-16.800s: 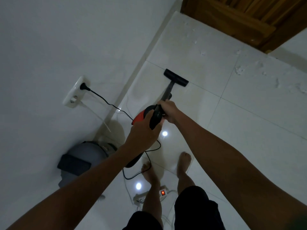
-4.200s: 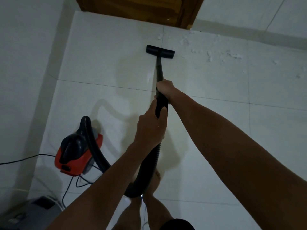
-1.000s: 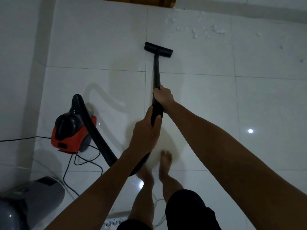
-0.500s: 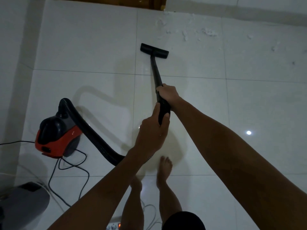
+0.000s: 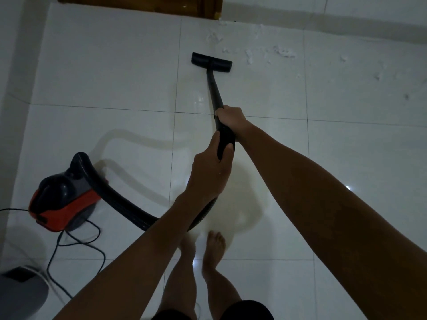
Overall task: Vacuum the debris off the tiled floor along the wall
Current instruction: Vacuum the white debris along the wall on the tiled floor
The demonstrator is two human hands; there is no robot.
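Nearest the person, the left hand (image 5: 209, 174) wraps its fingers (image 5: 227, 150) round the thick black grip of the wand (image 5: 216, 93), where the hose (image 5: 120, 202) joins it. Just ahead, the right hand (image 5: 230, 117) clasps the wand higher up. The red and black vacuum body (image 5: 61, 204) sits by the floor's left edge, its cord (image 5: 76, 241) looping behind it. Compared with half a second ago, the nozzle (image 5: 211, 62) has angled slightly rightward, and it lies flat on the tiled floor (image 5: 115, 72), closer to the white debris (image 5: 283, 53). The scraps are strewn along the far edge under the wall (image 5: 346, 17), right of the wooden door (image 5: 138, 3). None looks collected yet, so I judge the sweep toward the far right corner is only starting.
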